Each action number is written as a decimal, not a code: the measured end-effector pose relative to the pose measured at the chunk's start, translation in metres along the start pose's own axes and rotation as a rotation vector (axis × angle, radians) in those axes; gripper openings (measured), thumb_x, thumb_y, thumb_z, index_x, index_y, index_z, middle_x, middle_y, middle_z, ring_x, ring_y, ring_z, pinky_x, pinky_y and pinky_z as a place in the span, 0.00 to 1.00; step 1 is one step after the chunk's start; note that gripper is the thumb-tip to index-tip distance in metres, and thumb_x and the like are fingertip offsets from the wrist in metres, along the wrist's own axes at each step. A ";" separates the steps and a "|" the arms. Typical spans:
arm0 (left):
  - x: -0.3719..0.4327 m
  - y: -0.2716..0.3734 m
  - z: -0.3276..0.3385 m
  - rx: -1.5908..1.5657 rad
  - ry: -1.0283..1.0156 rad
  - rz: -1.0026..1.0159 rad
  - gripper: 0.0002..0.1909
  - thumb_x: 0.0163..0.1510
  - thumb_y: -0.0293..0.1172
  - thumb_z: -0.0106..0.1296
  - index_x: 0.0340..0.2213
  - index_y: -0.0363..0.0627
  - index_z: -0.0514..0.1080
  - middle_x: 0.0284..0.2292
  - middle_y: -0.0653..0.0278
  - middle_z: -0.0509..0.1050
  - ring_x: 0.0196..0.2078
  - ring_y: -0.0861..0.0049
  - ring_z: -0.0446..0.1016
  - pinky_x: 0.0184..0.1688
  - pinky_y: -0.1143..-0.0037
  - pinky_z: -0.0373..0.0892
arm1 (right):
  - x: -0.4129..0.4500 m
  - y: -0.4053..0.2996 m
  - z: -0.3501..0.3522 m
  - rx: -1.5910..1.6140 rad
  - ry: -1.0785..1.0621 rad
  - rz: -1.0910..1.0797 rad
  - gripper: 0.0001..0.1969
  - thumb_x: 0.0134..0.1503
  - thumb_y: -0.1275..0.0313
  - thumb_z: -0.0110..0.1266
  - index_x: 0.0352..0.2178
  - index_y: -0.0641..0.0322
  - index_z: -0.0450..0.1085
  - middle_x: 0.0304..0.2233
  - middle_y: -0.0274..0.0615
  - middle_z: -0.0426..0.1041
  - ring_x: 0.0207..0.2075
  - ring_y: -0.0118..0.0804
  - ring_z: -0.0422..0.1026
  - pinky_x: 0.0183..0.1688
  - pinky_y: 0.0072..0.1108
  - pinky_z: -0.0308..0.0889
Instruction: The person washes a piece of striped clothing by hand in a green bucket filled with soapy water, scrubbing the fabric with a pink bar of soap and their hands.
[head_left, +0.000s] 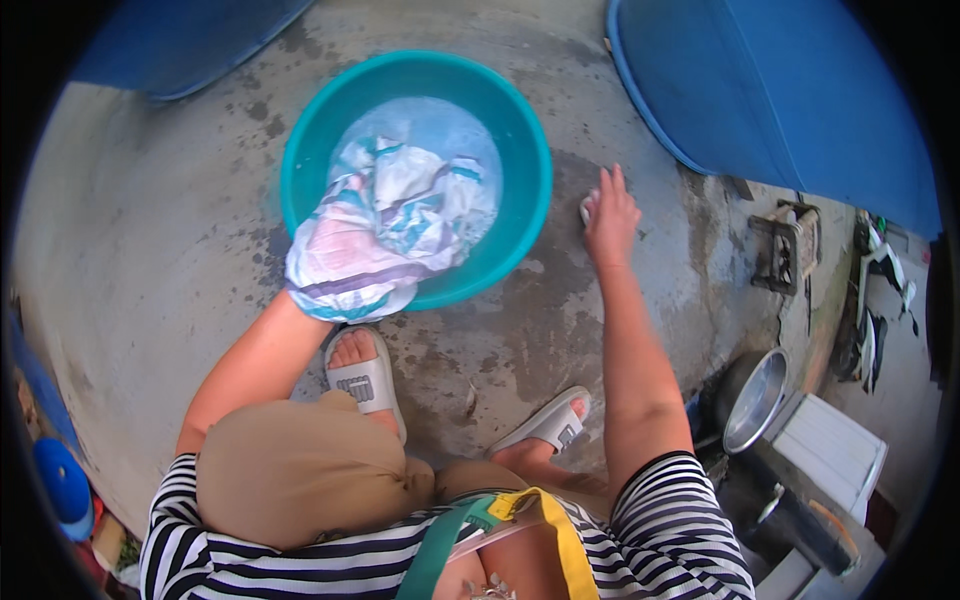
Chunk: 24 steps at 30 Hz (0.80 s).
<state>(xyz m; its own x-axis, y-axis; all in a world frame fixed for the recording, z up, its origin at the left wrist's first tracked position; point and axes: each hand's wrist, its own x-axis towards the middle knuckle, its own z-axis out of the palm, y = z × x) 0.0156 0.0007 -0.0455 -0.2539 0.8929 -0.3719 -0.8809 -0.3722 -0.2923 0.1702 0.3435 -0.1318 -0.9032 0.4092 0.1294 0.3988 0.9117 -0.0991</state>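
Note:
A teal plastic basin (536, 176) stands on the concrete with cloudy, sudsy water (420, 116) inside. Wet white cloth (409, 176) with teal and purple stripes lies in the water and hangs over the near left rim. My left forearm (255, 356) reaches into this cloth, which covers the hand; a pinkish shape shows through the fabric, but the grip is hidden. To the right of the basin, my right hand (613, 221) is over the wet floor, its fingers around a small pale object (589, 207), mostly covered by the hand.
Large blue containers (765, 82) stand at the upper right and upper left. Along the right are a dark crate (784, 247), a metal basin (756, 401), a white lidded box (831, 446) and a parked motorbike (874, 307). A blue round object (61, 480) sits at lower left.

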 end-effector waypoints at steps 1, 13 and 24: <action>0.002 0.000 -0.001 0.074 -0.025 0.010 0.21 0.62 0.42 0.38 0.54 0.49 0.63 0.54 0.58 0.66 0.55 0.62 0.64 0.59 0.59 0.58 | -0.005 0.015 0.006 0.020 0.000 -0.012 0.25 0.56 0.72 0.52 0.55 0.59 0.60 0.61 0.47 0.56 0.53 0.49 0.62 0.54 0.41 0.55; 0.007 0.011 -0.011 0.760 -0.064 0.159 0.20 0.62 0.43 0.36 0.49 0.45 0.64 0.46 0.61 0.71 0.48 0.70 0.68 0.54 0.72 0.63 | 0.017 -0.197 -0.101 0.705 -0.130 -0.492 0.20 0.52 0.68 0.59 0.46 0.62 0.68 0.34 0.39 0.73 0.39 0.40 0.72 0.44 0.30 0.65; -0.019 0.049 0.033 1.309 -0.093 0.270 0.27 0.49 0.25 0.58 0.52 0.39 0.66 0.49 0.60 0.72 0.50 0.71 0.72 0.53 0.73 0.68 | 0.047 -0.163 -0.111 1.530 -0.613 0.265 0.17 0.59 0.69 0.49 0.50 0.61 0.62 0.45 0.41 0.70 0.37 0.24 0.69 0.40 0.19 0.66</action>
<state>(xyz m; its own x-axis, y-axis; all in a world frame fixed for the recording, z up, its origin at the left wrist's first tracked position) -0.0357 -0.0258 -0.0237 -0.4590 0.8639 -0.2075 -0.5178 -0.0703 0.8526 0.0803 0.2187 0.0001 -0.9120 0.1248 -0.3906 0.3620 -0.2024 -0.9099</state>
